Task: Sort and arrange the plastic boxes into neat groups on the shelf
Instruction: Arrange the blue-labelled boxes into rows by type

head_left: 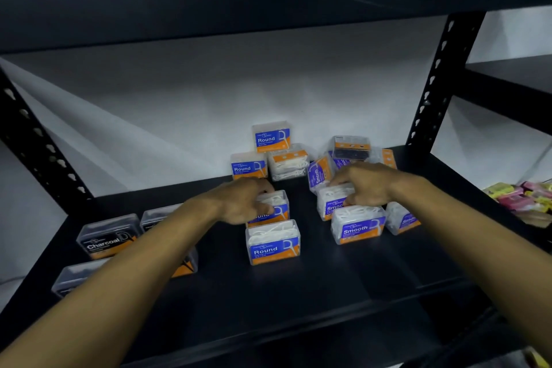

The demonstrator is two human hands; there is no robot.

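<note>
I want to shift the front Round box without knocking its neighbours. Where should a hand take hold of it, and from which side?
Probably from above, pinching the two short ends of the front Round box. It stands upright with its label facing forward; shelf space at both ends leaves finger room. Another Round box, under the left hand, sits close behind, so a front-to-back pinch looks cramped.

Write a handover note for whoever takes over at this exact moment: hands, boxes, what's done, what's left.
Left hand grips a Round box behind the front Round box.
Right hand grips a Smooth box behind the front Smooth box.
Done: Charcoal boxes grouped left; Round and Smooth rows begun.
Left: sort the back pile by the wall.
</note>
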